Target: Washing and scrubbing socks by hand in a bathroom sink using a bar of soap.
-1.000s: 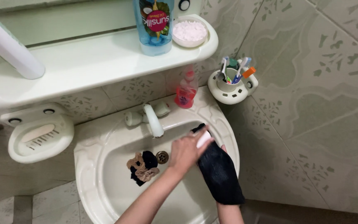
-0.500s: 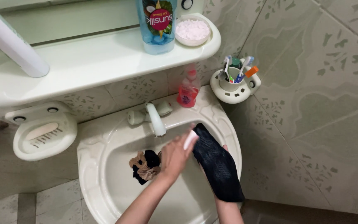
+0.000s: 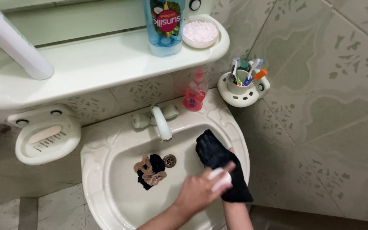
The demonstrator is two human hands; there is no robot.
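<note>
Black cloth mitt [image 3: 218,159] on right hand [image 3: 231,150] lies lengthwise along basin rim [image 3: 91,170]; left hand [image 3: 201,191], fingers wrapped round white soap bar [image 3: 220,179], presses its near end.

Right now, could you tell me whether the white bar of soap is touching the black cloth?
Touching. The head view shows the left hand pressing the white soap bar flat onto the black cloth, with no gap visible between them.

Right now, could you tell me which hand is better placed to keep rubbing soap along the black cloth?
Left: the left hand holds the white soap bar against the black cloth, which covers the right hand.
</note>
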